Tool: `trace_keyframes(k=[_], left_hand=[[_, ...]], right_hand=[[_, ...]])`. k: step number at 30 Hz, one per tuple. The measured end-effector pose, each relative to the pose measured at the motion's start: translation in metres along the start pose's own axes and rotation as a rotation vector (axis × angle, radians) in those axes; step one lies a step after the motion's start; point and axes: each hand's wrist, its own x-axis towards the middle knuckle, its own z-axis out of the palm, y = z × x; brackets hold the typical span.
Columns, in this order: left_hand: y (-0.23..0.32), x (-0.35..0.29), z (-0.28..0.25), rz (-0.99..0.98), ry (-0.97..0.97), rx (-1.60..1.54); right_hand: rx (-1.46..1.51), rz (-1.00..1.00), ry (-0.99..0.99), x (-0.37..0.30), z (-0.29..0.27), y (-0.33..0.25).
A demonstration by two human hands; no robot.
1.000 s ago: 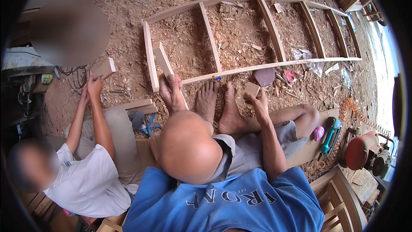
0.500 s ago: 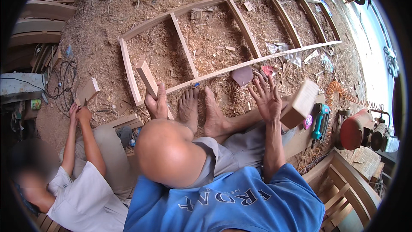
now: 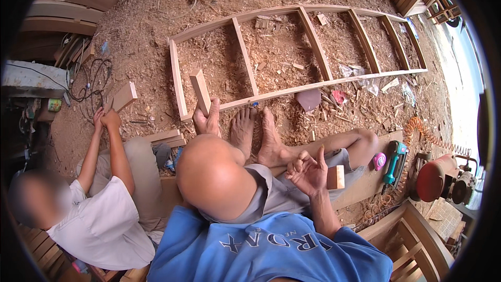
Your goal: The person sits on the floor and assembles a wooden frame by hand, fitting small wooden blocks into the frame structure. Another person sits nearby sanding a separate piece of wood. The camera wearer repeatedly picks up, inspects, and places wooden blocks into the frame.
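Observation:
My left hand (image 3: 207, 118) grips a short wooden strip (image 3: 200, 89) that tilts upward beside the near-left corner of a wooden frame (image 3: 282, 92). The frame is long and ladder-like, with a curved far rail and several crosspieces. My right hand (image 3: 307, 173) is palm up over my lap, its fingers loosely bent and the thumb raised apart. Nothing shows in its palm. Close beside its thumb side and wrist is a wooden block (image 3: 336, 177), over my thigh; whether hand and block touch, I cannot tell.
At left a co-worker (image 3: 109, 203) holds a flat wooden piece (image 3: 125, 97). On my right lie a teal nail gun (image 3: 395, 163), a pink tape measure (image 3: 379, 161), an orange coiled hose (image 3: 438, 136) and a red compressor (image 3: 434, 177). Shavings cover the ground (image 3: 141, 31).
My right hand has drawn back toward my lap, its spread fingers now bent. The wooden block has shifted nearer my body, uncovering my right knee. My left hand keeps its strip; the view has shifted.

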Motion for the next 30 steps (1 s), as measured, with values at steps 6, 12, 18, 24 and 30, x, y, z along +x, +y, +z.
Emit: trace_keyframes(k=[6,12,18,24,30], left_hand=[[0.007,-0.011,0.004,-0.053,-0.021,0.032],[0.014,-0.009,0.004,-0.192,-0.167,-0.024],[-0.003,-0.007,0.0,-0.261,-0.179,-0.056],[-0.011,0.004,0.011,-0.147,-0.191,0.057],[-0.003,0.004,0.01,-0.119,-0.356,0.385]], right_hand=[[-1.368,-0.166,0.548,0.003,-0.017,-0.046],[-2.106,-0.356,0.327,0.003,0.034,-0.085],[-2.639,-0.051,0.757,-0.036,0.044,-0.101],[-2.661,-0.061,0.771,-0.058,0.016,-0.062],[-2.461,-0.065,0.782,-0.056,0.029,-0.074]])
